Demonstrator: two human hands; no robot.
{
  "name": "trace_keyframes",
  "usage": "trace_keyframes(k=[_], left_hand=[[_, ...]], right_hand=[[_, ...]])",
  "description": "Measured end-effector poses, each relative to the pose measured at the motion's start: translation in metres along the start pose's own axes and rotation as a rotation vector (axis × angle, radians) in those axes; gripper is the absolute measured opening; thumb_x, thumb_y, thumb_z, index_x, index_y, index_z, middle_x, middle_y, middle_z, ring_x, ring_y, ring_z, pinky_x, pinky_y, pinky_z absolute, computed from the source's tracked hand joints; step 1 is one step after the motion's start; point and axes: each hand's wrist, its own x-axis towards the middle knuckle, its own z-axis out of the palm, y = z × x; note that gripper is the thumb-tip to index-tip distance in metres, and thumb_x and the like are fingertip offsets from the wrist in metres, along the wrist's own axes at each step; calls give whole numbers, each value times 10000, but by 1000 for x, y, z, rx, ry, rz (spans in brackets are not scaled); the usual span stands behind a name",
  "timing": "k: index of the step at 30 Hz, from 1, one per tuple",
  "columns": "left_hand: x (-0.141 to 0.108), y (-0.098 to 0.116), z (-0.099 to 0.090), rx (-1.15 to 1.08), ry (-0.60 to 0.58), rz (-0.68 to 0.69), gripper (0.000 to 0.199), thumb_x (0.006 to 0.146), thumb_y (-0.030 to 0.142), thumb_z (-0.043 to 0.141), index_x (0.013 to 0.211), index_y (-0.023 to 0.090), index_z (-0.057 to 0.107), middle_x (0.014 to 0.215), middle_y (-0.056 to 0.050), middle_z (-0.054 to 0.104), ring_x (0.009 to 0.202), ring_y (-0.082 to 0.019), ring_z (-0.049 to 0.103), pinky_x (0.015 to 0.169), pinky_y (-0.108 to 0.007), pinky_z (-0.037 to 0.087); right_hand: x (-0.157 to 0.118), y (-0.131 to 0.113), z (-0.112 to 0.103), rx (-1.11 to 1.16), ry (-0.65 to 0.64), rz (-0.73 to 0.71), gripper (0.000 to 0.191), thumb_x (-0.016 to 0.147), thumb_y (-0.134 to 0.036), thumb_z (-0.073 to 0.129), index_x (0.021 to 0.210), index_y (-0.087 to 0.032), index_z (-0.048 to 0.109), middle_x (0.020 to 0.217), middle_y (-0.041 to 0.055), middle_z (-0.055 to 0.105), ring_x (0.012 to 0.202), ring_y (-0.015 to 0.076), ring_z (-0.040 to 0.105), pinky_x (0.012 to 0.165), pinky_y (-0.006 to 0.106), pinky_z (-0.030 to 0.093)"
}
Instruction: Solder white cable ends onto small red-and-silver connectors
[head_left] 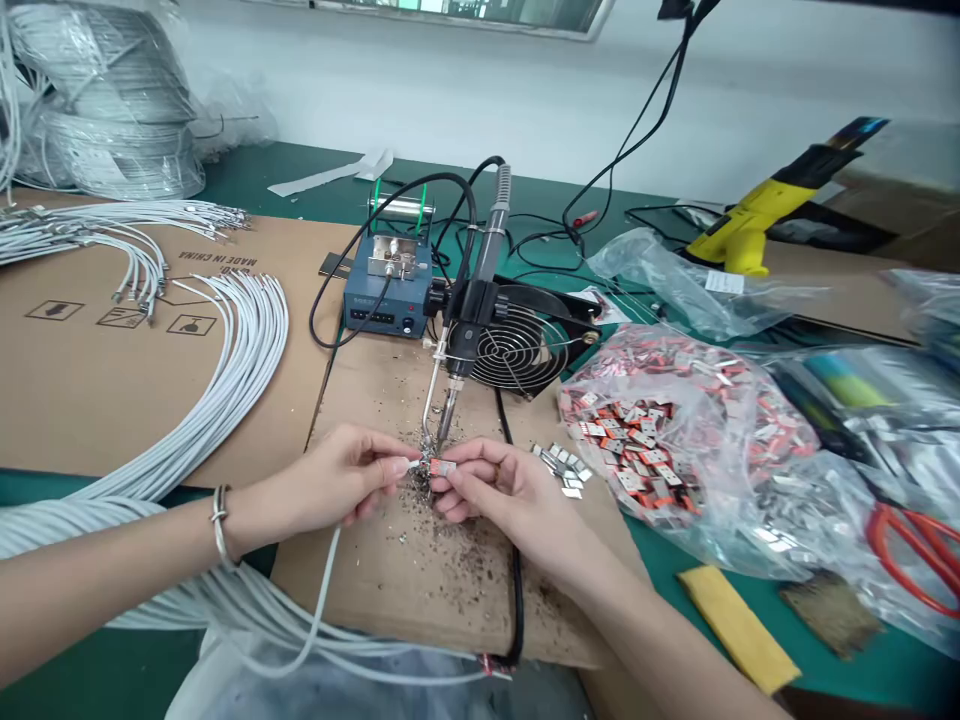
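Note:
My left hand (360, 472) pinches the end of a white cable (327, 575), whose tail hangs down below the wrist. Between the fingers of my right hand (495, 485) is a small orange-and-silver connector (441, 467). Cable end and connector meet just under the tip of a soldering iron (450, 410), which is clamped upright in a stand with a thin metal feed tube (433, 390) beside it. Whether the tip touches the joint cannot be made out. Dark solder specks lie on the cardboard (360, 590) around both hands.
Behind stand a blue solder feeder (386, 300) and a round fan (521, 350). Bundled white cables (247, 350) lie left. On the right are loose metal shells (562, 468), a bag of orange connectors (645, 440), red-handled scissors (915, 550), a yellow sponge (739, 625) and a yellow heat gun (757, 215).

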Motion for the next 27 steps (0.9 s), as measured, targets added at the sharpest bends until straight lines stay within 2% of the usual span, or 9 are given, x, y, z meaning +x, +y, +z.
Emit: trace_keyframes(k=[11, 20, 27], left_hand=[[3, 10, 6, -70, 11, -1, 237, 843, 260, 478, 993, 124, 601, 570, 71, 464, 349, -21, 357, 311, -123, 292], [3, 11, 8, -98, 18, 5, 217, 833, 286, 490, 944, 114, 561, 582, 70, 461, 344, -12, 370, 300, -108, 282], [3, 17, 9, -100, 36, -1, 169, 838, 242, 476, 923, 115, 550, 574, 74, 466, 336, -11, 371, 293, -106, 277]], right_hand=[[6, 3, -2, 65, 2, -47, 235, 678, -303, 732, 784, -141, 598, 678, 43, 695, 527, 88, 618, 519, 181, 523], [7, 0, -2, 65, 38, -63, 227, 664, -308, 739, 766, -145, 619, 641, 33, 687, 491, 85, 603, 476, 171, 506], [7, 2, -2, 94, 41, -70, 216, 659, -294, 740, 770, -150, 623, 647, 33, 693, 496, 87, 608, 472, 166, 508]])
